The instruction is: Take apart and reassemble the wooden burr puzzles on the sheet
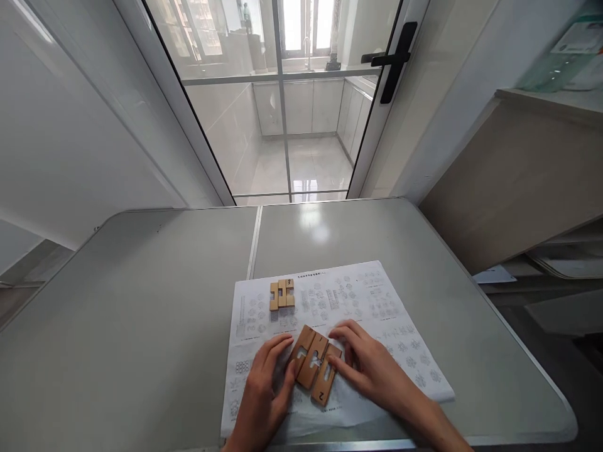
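Observation:
Three flat brown wooden puzzle pieces (309,360) with cut-out notches lie side by side, tilted, on a printed paper sheet (377,301). The right-hand one, marked 2 (321,390), sits lower than the other two. My left hand (266,384) holds the row's left side, with thumb and fingertips against the edge. My right hand (370,364) has its thumb on the piece marked 2 and its fingers curled by the upper right edge. Farther up the sheet lie several lighter wooden pieces (282,294) in a row, one marked 3.
The sheet carries small line drawings and lies at the front of a grey-green table (141,326) with a metal rim. Beyond stands a glass door (311,113) with a black handle (396,61). A wooden shelf unit (527,169) flanks the table's right side.

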`<state>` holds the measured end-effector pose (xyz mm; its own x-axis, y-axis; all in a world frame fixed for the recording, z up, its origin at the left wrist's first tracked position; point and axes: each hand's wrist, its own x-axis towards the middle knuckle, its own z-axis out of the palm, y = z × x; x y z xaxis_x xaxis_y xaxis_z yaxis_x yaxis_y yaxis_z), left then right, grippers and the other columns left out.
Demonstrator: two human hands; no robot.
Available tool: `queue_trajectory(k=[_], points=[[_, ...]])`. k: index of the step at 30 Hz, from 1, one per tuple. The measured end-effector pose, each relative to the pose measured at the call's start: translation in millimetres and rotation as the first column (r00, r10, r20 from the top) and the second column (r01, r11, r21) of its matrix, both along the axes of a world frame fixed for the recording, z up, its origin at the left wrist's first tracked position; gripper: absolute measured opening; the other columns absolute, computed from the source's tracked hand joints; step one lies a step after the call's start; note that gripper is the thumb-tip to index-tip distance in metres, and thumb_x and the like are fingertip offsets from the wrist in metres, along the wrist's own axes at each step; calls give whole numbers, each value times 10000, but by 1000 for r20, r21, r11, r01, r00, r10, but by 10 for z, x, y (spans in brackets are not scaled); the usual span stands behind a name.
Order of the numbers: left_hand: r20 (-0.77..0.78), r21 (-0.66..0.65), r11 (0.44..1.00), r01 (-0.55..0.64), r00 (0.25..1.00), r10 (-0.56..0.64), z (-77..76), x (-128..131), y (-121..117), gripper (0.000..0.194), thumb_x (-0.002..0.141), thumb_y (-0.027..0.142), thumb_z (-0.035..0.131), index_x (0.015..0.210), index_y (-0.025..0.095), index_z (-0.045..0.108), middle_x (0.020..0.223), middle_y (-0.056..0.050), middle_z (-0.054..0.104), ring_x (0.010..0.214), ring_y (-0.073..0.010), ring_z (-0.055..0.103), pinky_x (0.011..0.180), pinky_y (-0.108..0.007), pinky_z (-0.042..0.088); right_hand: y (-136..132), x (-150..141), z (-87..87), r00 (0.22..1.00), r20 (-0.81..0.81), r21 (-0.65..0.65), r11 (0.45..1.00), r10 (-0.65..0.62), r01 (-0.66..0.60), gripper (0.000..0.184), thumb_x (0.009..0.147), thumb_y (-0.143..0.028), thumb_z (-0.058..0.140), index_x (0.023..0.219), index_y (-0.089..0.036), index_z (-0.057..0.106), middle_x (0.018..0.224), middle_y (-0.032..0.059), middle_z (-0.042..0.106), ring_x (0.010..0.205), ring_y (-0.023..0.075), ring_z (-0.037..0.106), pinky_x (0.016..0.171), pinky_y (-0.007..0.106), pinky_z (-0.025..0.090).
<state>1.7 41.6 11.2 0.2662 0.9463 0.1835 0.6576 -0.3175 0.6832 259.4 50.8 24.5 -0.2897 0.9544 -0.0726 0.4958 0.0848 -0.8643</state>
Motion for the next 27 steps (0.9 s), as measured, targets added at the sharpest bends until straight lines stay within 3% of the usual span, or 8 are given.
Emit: queue_trajectory(k=[8, 12, 21, 27], points=[[-109, 114, 992, -50, 992, 62, -15, 74, 56, 223, 1014, 317, 636, 1233, 276, 648, 1380, -89, 650, 1372, -318, 585, 1090, -525, 578, -32, 16, 45, 989, 116, -48, 995, 90, -84, 522, 777, -228, 900, 1209, -325, 624, 1333, 27, 582, 769, 169, 680, 712, 316, 561], [-125, 127, 990, -60, 989, 76, -35, 83, 66, 133, 1010, 337, 647, 1111, 250, 654, 1372, -107, 637, 1375, -335, 564, 1082, -552, 570, -3, 4, 43, 983, 143, -46, 993, 114, -108, 440, 761, -240, 929, 1089, -292, 640, 1247, 17, 611, 858, 196, 695, 732, 306, 545], [-140, 125, 990, -61, 987, 79, -42, 96, 84, 137, 1015, 359, 637, 967, 238, 681, 1383, -108, 621, 1372, -345, 554, 1083, -548, 557, 41, 19, 46, 969, 168, -56, 983, 182, -175, 337, 786, -332, 930, 961, -268, 649, 1079, -5, 653, 790, 184, 664, 679, 281, 479], [-63, 67, 995, -71, 995, 75, 10, 75, 79, 135, 1025, 340, 620, 955, 238, 670, 1308, -97, 663, 1328, -320, 583, 1073, -516, 558, 48, 59, 17, 967, 147, -59, 978, 208, -201, 225, 823, -250, 873, 889, -250, 658, 1011, -15, 659, 749, 160, 645, 658, 259, 436]])
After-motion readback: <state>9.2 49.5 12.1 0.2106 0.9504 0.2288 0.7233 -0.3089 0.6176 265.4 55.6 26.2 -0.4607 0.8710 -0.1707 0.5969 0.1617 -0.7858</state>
